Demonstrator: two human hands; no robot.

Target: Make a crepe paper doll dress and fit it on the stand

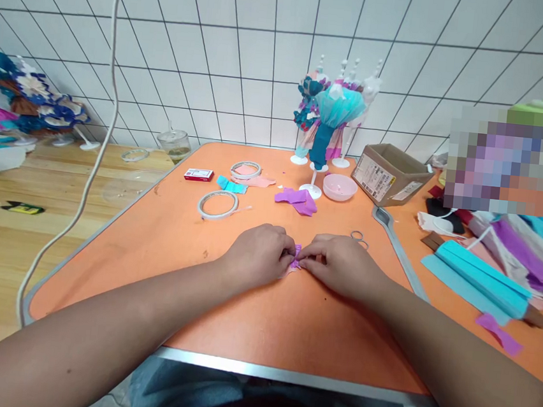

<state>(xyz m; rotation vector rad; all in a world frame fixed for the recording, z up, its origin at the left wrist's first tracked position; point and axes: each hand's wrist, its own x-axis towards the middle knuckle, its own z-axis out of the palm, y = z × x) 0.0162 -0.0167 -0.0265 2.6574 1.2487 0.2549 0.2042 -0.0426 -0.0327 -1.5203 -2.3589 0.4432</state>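
Note:
Between my two hands, low over the orange table, is a small piece of purple crepe paper with a paler pinkish edge at its lower side. My left hand pinches it from the left, fingers curled inward. From the right, the fingertips of my right hand press together on its other side. Just beyond them lies a loose, folded purple paper piece. A pair of scissors rests by my right hand, partly hidden behind it.
Tape rolls, a small red box and a pink bowl lie farther back. Paper-dressed doll figures on stands stand by the wall beside a cardboard box. Blue paper is piled right. A white cable hangs left.

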